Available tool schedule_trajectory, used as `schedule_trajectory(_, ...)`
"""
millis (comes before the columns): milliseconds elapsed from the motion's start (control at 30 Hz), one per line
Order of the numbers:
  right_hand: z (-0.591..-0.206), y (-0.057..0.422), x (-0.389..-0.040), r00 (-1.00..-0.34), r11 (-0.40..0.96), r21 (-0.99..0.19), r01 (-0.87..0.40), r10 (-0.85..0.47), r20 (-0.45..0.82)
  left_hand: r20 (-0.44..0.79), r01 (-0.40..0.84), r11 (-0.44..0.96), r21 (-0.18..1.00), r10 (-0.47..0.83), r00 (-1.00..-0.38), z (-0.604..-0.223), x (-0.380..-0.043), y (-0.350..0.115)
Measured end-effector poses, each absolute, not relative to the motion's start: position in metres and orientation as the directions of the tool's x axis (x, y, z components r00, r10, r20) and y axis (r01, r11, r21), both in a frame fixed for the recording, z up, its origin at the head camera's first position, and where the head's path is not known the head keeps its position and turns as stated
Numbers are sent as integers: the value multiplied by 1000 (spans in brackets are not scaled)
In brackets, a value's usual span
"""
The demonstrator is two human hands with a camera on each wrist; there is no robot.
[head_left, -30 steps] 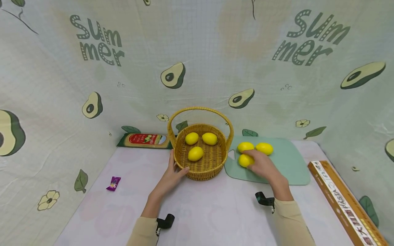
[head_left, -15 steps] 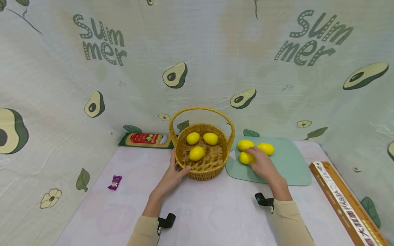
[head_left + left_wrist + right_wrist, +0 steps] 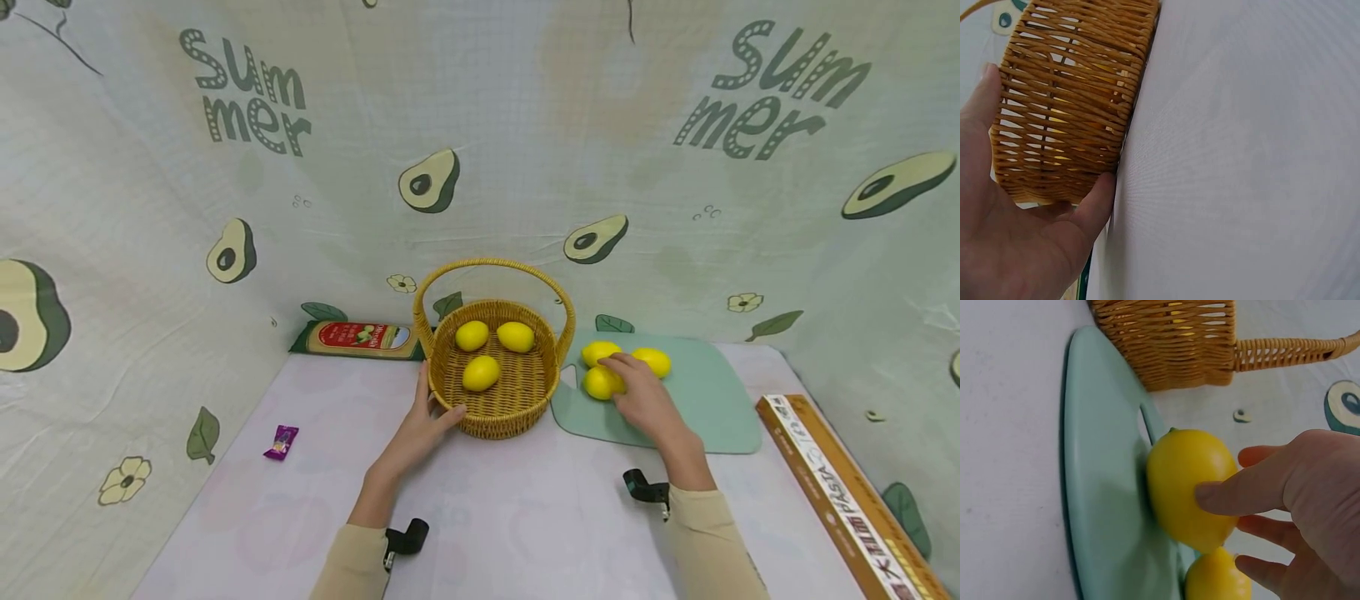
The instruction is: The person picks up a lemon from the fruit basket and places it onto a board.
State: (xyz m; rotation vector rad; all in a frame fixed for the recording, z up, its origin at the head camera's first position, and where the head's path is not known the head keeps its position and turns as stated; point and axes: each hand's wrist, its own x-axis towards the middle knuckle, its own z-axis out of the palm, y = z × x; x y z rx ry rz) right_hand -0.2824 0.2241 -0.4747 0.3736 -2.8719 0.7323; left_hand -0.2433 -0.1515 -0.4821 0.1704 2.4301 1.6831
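A round wicker basket (image 3: 501, 427) with a tall arched handle holds three lemons (image 3: 481, 373). My left hand (image 3: 420, 433) grips its front left side, the thumb on the rim; in the left wrist view, other fingers lie low against the woven wall. Right of the basket, several lemons rest on a pale green cutting board (image 3: 697, 400). With my right hand (image 3: 648, 404) I hold the nearest lemon (image 3: 1185, 487). The thumb presses on it in the right wrist view, and the other fingers reach behind it, partly hidden. Two more lemons (image 3: 652, 362) lie just behind.
A long pasta box (image 3: 840, 492) stands along the right side of the table. Behind the basket's left lies a green and tan packet (image 3: 360, 340) with a red label. A small purple wrapped candy (image 3: 281, 442) sits at left. A printed cloth (image 3: 487, 125) hangs behind.
The lemon at my right hand has shifted slightly back toward the rear lemons, and the right fingertips have moved a little back and right across it. My left hand stays on the basket.
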Motion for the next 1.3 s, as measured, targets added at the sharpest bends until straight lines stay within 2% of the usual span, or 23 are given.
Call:
schedule_trajectory(367, -464, 223, -277, -961, 861, -430, -273, -224, 161, -62, 12, 351, 936, 197, -978, -482, -242, -151)
schedule_trajectory(767, -432, 207, -261, -938, 823, -452, -343, -271, 216, -56, 16, 356, 934, 190, -980, -483, -242, -150)
schedule_trajectory(1067, -415, 176, -253, -896, 763, -470, -443, -361, 259, -60, 11, 357, 934, 188, -980, -483, -243, -151)
schedule_trajectory(1300, -418, 141, -256, -861, 720, -471, -509, -418, 291, -67, 8, 366, 931, 192, -979, -482, -241, -151)
